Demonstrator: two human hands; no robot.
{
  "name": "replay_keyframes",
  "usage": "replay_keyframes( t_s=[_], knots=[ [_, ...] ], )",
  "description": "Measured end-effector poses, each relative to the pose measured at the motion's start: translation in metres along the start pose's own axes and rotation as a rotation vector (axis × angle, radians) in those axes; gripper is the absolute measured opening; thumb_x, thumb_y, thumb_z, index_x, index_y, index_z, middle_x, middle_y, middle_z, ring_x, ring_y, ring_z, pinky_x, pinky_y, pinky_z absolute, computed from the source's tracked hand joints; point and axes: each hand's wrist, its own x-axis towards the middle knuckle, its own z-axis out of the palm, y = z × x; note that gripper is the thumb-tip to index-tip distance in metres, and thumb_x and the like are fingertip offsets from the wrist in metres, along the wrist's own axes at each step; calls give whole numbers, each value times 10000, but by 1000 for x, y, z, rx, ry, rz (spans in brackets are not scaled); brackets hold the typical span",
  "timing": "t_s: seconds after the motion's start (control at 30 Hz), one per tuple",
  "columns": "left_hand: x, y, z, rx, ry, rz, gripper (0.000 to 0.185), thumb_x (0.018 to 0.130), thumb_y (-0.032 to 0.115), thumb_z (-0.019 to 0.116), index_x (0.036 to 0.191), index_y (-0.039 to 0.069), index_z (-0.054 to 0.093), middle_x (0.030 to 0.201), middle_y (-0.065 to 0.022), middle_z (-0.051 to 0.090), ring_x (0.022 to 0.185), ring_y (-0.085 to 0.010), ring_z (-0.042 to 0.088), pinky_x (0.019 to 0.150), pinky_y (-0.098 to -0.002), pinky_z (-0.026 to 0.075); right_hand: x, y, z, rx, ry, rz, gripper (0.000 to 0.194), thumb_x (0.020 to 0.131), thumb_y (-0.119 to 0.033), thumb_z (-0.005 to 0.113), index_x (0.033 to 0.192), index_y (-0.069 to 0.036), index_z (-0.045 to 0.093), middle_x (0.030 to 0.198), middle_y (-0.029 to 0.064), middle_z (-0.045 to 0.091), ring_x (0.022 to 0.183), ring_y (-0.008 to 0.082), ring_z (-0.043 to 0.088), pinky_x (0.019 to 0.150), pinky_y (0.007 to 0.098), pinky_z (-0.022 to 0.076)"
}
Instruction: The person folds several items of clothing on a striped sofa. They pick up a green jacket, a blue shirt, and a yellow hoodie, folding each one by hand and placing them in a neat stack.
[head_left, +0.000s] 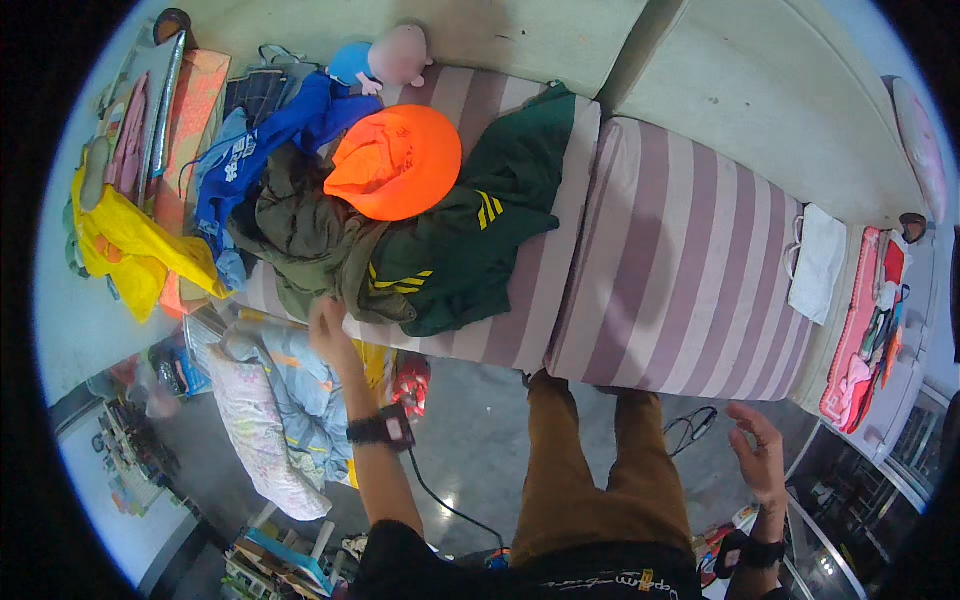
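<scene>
My left hand (328, 330) is at the front edge of the sofa, against the lower edge of an olive-green jacket (300, 202). Its fingertips overlap the cloth, and whether they pinch it is unclear. Beside the jacket, partly under it, a dark green garment with yellow stripes (487, 247) is spread over the striped cushion (532, 300). A bright orange cap (405, 161) rests on top of both. My right hand (757, 450) hangs in the air right of my legs, fingers apart and holding nothing.
Blue clothing (281, 139) and a plush toy (397, 56) lie behind the jacket. A yellow garment (142, 240) hangs over the left armrest. Folded bedding (270, 412) stands below my left hand. A black cable (450, 502) crosses the floor. A white cloth item (817, 262) lies at the right end.
</scene>
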Motion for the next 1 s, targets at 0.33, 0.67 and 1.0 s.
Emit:
replay_keyframes(
  t_s=[0.33, 0.67, 1.0],
  knots=[
    [68, 55, 213, -386, -39, -738, 327, 855, 129, 650, 1128, -16, 541, 1086, -103, 597, 997, -222, 585, 876, -345, 473, 3, -19, 18, 96, -39, 48, 318, 813, -10, 609, 1131, -27, 608, 1083, 106, 644, 1008, 193, 595, 880, 310, 447],
    [-187, 203, 179, -793, -902, -1043, 478, 894, 130, 579, 1311, 7, 381, 1301, -101, 491, 1184, -240, 498, 994, -395, 420, 34, 0, 73, 1418, -110, 426, 481, 921, -184, 557, 1342, -25, 388, 1340, 134, 458, 1198, 217, 480, 979, 379, 419],
    [-368, 239, 208, -209, -1110, -1229, 330, 898, 82, 568, 1202, 36, 447, 971, -69, 564, 854, -175, 572, 795, -355, 519, -30, 139, -54, 1481, 272, 380, 414, 879, -174, 626, 1249, -48, 490, 1179, 66, 577, 1066, 196, 569, 907, 356, 479]
  ],
)
